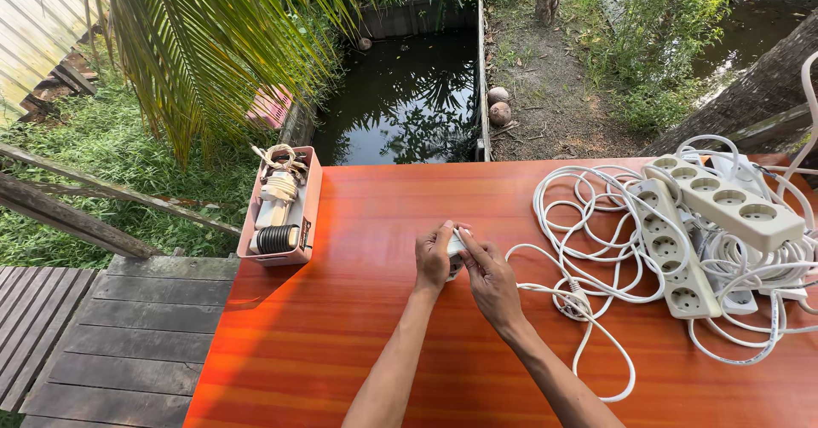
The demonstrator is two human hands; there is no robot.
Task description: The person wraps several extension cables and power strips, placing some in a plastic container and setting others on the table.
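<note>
1. Looking down through the head view, we have both hands at the middle of the orange-brown tabletop (341,343), and we place everything else from there.
2. Our left hand (434,257) is closed around a small white plug (457,246), cupping it from the left, while our right hand (487,276) pinches it from the other side with fingertips pressed on top; held between both, it sits steady just above the tabletop.
3. A white cord (596,343) loops away to the right of the hands, then joins a loose tangle of cable.
4. Further right of the hands lie white power strips (673,253), one stacked at an angle over another, with cable coiled around and beneath them, crowding that side up to the right border.
5. Left of the hands, at the tabletop's left edge, a pink box (308,202) holds coiled cords and a black ribbed part; it sits partly at the corner.
6. Between the box and the hands, and toward us, the wood lies bare, giving elbow room.
7. Beyond the far edge the ground drops to a dark pond (409,95).
</note>
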